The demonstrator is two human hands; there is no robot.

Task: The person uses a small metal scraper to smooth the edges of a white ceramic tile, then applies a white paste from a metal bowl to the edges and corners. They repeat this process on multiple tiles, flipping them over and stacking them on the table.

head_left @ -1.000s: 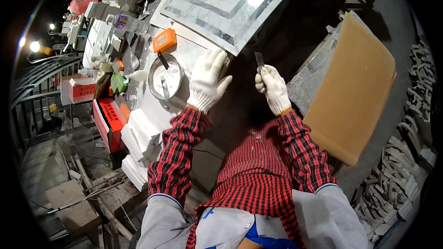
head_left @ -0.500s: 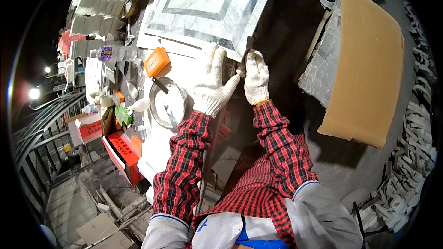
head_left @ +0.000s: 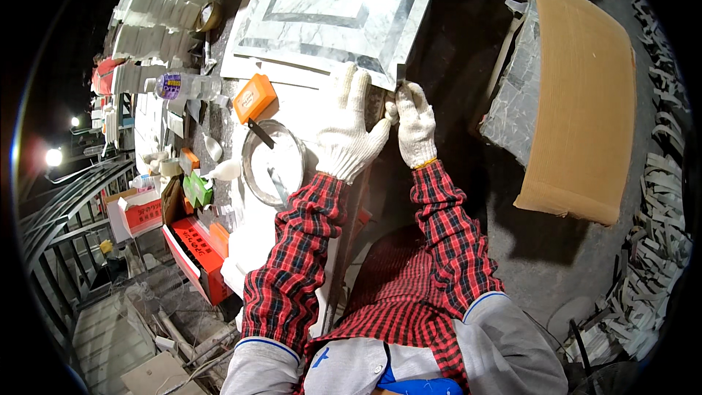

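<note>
A marble panel (head_left: 314, 42) with grey inlaid bands lies on the bench at the top. My left hand (head_left: 347, 132), in a white knit glove, rests flat with its fingers stretched out and its fingertips at the panel's near edge. At the near right corner my gloved right hand (head_left: 416, 128) pinches a thin dark strip (head_left: 401, 73), which stands up against that corner. The strip's lower part is hidden by my fingers. Left of my left hand sits a round metal bowl (head_left: 249, 175) of white paste, with a dark-handled spatula (head_left: 261, 133) in it. Beside it is an orange box (head_left: 254, 98).
A clear plastic bottle (head_left: 194, 86) lies farther left, near stacks of white tiles (head_left: 146, 42). Red-and-white boxes (head_left: 196, 245) stand lower left by a metal railing (head_left: 62, 249). To the right, a cardboard sheet (head_left: 578, 102) leans over a grey slab (head_left: 512, 91); stone offcuts (head_left: 651, 263) pile beyond.
The bench things shift slightly rightward in view. My right hand stays at the panel corner with the strip, moved a little; my left hand still lies flat by the panel's edge.
</note>
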